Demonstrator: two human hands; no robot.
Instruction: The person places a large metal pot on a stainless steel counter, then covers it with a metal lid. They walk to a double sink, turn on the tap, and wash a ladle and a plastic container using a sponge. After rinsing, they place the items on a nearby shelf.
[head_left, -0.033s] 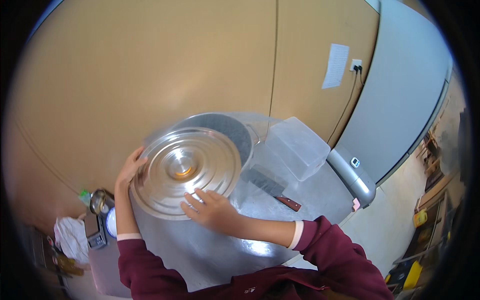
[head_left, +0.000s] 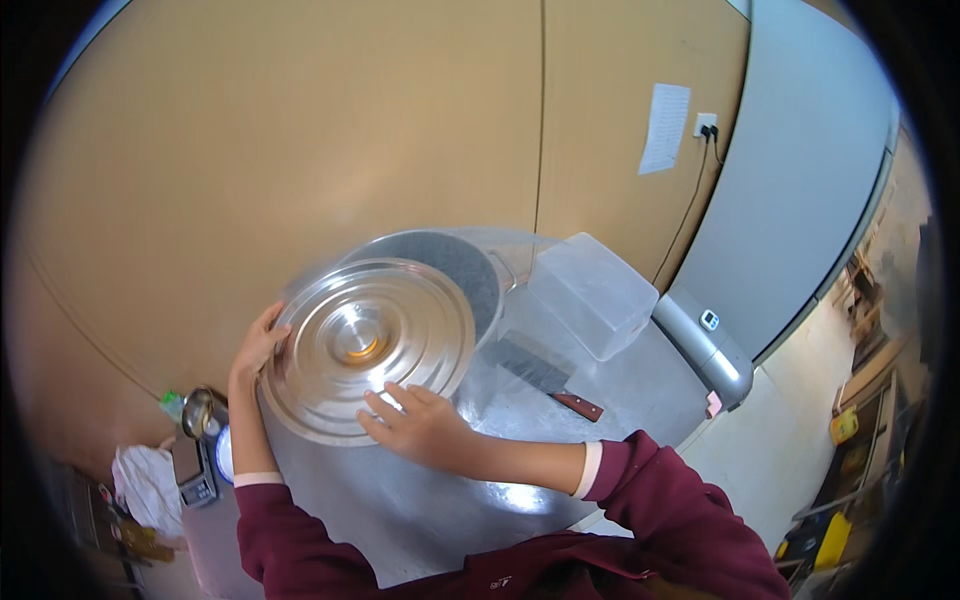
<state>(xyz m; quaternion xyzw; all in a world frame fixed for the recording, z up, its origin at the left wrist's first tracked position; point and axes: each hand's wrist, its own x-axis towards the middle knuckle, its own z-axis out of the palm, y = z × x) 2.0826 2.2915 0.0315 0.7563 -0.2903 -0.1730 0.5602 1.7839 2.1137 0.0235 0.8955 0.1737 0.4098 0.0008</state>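
Observation:
A round stainless steel pot lid (head_left: 420,330) with a domed knob is tilted over the near left part of a large metal pot (head_left: 480,280). My left hand (head_left: 258,345) grips the lid's left rim, its fingers curled at the edge. My right hand (head_left: 425,428) is at the lid's near right rim, fingers spread and fingertips against its upper face; whether its thumb goes under the rim cannot be made out. Behind the lid, part of the pot's inside shows grey. Right of the pot, a cleaver (head_left: 577,405) with a brown handle lies flat on the metal table (head_left: 400,520).
A translucent plastic bin (head_left: 595,295) stands right of the pot. A small scale (head_left: 195,475), a metal bowl (head_left: 198,410) and a white bag (head_left: 145,485) are at the left. Tan wall panels (head_left: 350,120) rise behind the table. A silver-grey appliance (head_left: 705,345) stands at the right edge.
The lid has shifted slightly left and down in the picture. Both hands stay at its rim. The whole view has turned a little.

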